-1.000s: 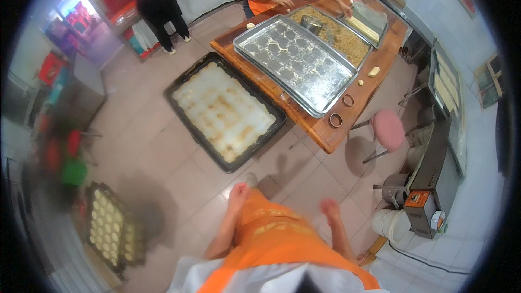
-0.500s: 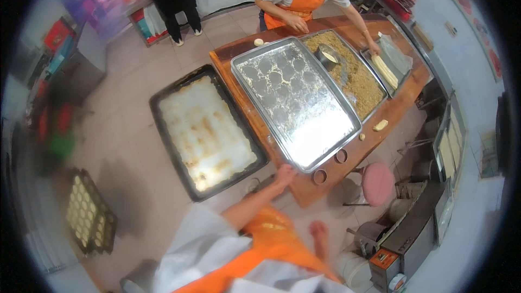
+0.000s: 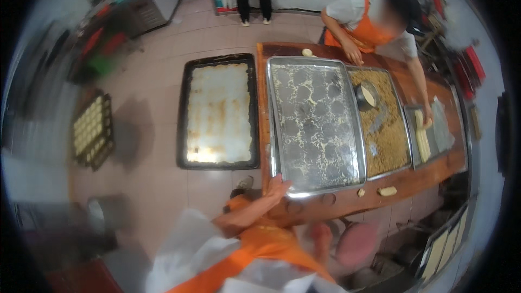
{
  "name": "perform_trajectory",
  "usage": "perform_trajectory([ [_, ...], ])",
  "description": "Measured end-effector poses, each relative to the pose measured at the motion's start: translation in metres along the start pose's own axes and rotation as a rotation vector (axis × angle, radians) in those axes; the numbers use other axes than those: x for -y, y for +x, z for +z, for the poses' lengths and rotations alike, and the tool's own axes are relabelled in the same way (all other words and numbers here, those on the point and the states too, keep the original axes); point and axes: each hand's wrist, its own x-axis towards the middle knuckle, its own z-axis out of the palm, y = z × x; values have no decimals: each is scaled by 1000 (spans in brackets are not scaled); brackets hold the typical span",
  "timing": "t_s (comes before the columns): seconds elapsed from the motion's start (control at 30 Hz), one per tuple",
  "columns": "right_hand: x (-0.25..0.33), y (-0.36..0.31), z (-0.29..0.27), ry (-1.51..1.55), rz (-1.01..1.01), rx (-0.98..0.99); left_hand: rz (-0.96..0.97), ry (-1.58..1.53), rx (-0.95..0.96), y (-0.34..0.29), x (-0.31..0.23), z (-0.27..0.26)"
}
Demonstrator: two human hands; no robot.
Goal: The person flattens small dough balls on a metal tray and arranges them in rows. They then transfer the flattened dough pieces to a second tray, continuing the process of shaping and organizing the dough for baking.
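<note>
Here, the left hand [image 3: 276,189] clasps the floury tray [image 3: 312,130] — the right hand [image 3: 321,234], blurred, I can't tell.

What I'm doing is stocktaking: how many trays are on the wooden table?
3 visible: floured tray at left, crumb-filled tray in the middle, small tray at right. Another may hide beneath the floured tray.
</note>
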Motion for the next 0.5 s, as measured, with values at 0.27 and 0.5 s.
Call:
perform_trajectory([
  [0.27, 106, 93, -51, -91, 63, -16, 114, 22, -259, 18, 57, 26],
  [0.5, 130, 124, 10, 98, 300, 174, 114, -45, -252, -38, -26, 25],
])
